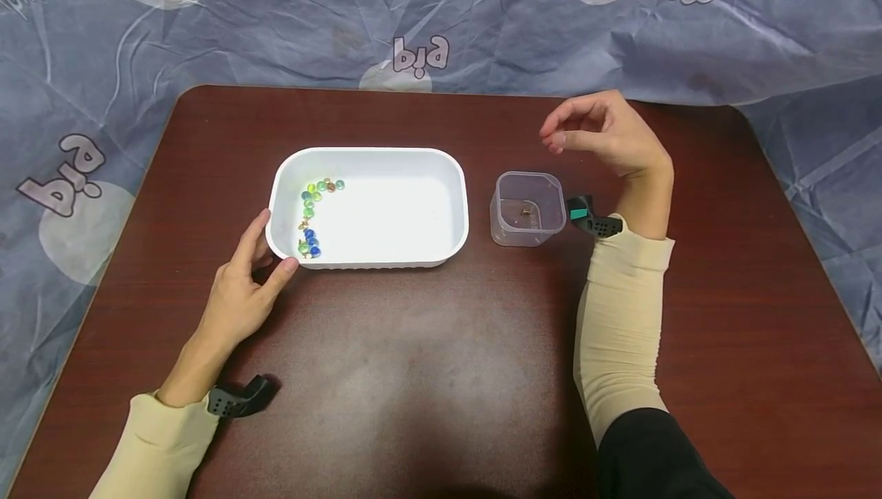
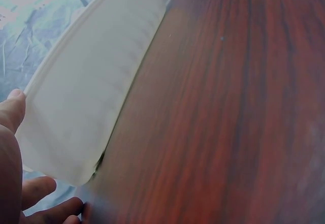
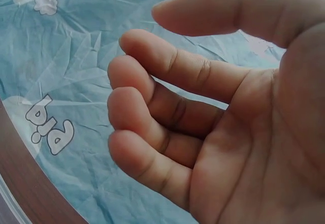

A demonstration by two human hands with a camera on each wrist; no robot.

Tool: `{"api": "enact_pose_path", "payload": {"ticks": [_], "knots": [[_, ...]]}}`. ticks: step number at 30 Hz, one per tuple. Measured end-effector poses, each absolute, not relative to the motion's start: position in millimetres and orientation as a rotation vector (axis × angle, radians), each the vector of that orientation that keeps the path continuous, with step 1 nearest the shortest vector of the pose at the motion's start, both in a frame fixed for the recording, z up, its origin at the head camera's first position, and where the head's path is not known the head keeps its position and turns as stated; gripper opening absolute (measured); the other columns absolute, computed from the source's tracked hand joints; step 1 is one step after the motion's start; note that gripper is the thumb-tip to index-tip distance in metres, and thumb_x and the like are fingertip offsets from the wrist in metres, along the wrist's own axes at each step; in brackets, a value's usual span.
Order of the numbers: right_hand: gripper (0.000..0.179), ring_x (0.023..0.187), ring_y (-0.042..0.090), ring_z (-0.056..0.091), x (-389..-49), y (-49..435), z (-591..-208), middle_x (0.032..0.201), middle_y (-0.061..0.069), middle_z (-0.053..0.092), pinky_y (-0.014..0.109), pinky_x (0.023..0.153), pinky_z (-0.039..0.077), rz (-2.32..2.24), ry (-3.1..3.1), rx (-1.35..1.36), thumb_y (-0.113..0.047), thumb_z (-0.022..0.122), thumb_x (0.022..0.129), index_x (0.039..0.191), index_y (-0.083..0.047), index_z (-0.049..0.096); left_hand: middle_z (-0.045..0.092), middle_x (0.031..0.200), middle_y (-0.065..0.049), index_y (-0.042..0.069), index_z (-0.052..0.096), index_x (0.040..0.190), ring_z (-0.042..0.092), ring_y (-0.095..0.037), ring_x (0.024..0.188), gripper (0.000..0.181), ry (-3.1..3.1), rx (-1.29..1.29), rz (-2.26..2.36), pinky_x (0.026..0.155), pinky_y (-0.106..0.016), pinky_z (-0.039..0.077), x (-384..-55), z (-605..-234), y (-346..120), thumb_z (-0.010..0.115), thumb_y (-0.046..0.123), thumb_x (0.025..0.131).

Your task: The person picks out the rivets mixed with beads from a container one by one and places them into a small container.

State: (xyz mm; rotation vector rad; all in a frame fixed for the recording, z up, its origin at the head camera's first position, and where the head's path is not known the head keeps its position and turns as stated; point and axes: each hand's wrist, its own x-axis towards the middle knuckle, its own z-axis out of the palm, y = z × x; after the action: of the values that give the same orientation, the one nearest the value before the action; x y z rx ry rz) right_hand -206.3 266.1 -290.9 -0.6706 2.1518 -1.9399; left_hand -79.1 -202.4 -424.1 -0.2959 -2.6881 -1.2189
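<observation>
Patterned cloth [image 1: 310, 17] is hanging beyond the far edge of the bench [image 1: 427, 376] and is showing at both its sides. The white tray [image 1: 393, 208] is standing left of the bench's centre, its long axis running roughly parallel to the far edge. The left hand [image 1: 237, 296] is touching the tray's near-left corner; its thumb is resting against the near side, its fingers are lying along the left end, and thumb and fingers are standing apart. The right hand [image 1: 609, 132] is hovering toward the bench's far-right corner; its fingers are curling loosely, its thumb is standing off from them, and nothing visible is being held.

The clear tub [image 1: 513, 237] is sitting between tray and right sleeve [image 1: 623, 315]. Governing relation: from the right fingers the tub is lying nearward and slightly left, below them; being about square, it is presenting no marked long axis. The right hand is being the nearer.

Coloured glass beads [image 1: 308, 210] are lining the tray's left end; one small gold piece [image 1: 526, 212] is lying inside the tub.

Markings: the cloth is carrying inverted cartoon lettering, not being read with certainty; no legible brand or label is showing.
</observation>
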Motion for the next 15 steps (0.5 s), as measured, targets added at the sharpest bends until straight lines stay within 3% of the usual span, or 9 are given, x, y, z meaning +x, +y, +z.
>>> {"api": "enact_pose_path", "payload": {"ticks": [5, 15], "knots": [[0.008, 0.071, 0.018, 0.068, -206.6, 263.6, -289.8, 0.080, 0.014, 0.071, 0.025, 0.073, 0.054, -1.916, 2.146, -0.666, 0.012, 0.066, 0.081, 0.089, 0.013, 0.069, 0.052, 0.142, -0.017, 0.016, 0.024, 0.158, 0.060, -0.041, 0.115, 0.074, -2.685, -0.297, -1.236, 0.093, -0.053, 0.044, -79.0, -423.8, -202.6, 0.065, 0.023, 0.098], [0.010, 0.070, 0.019, 0.067, -206.3, 262.2, -290.0, 0.077, 0.018, 0.070, 0.025, 0.070, 0.053, -1.866, 2.193, -0.678, 0.015, 0.061, 0.080, 0.085, 0.014, 0.069, 0.052, 0.142, -0.017, 0.018, 0.024, 0.158, 0.060, -0.041, 0.116, 0.074, -2.686, -0.297, -1.251, 0.093, -0.053, 0.044, -79.3, -422.9, -202.8, 0.066, 0.023, 0.097]]}}
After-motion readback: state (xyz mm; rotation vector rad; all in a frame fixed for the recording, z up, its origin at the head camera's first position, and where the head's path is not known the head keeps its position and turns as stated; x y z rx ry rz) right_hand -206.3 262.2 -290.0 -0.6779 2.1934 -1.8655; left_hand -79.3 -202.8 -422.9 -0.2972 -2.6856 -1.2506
